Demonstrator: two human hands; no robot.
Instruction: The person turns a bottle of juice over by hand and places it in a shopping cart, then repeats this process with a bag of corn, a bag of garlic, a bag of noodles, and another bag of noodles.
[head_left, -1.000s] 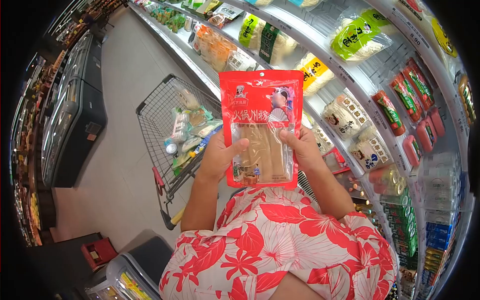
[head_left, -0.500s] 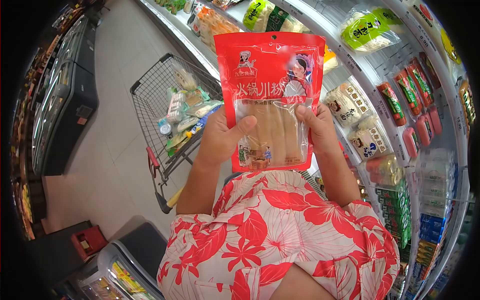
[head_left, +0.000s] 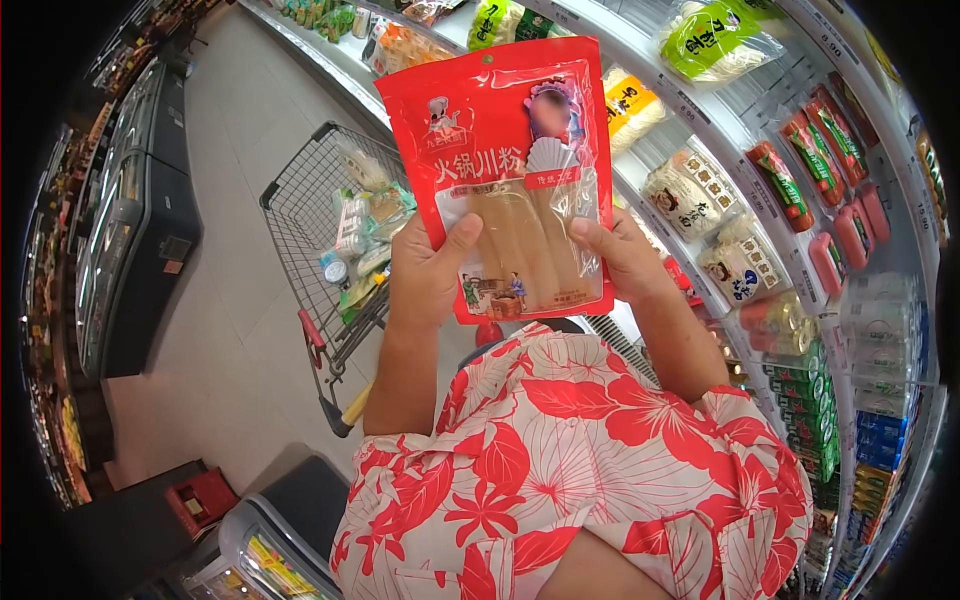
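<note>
A red packet of wide hotpot noodles (head_left: 520, 240) is held up in front of me, its printed front and clear window facing the camera. My left hand (head_left: 428, 270) grips its left side, thumb across the front. On the right edge, my right hand (head_left: 625, 255) is closed the same way, thumb by the window. The other fingers of both hands are mostly hidden behind the packet. Slightly tilted, the packet leans with its top toward the left.
A wire shopping cart (head_left: 310, 210) with several packaged goods stands to the left. Along the right runs a refrigerated shelf (head_left: 690, 110) with noodle bags (head_left: 690, 195), sausage packs (head_left: 780, 185) and cans (head_left: 805, 400). Dark freezer cabinets (head_left: 145, 220) line the far left, beyond the tiled floor (head_left: 240, 230).
Both hands have shifted the packet left and slightly up in view, and it has tilted a little counter-clockwise. The view has also moved slightly. Both hands keep their hold.
</note>
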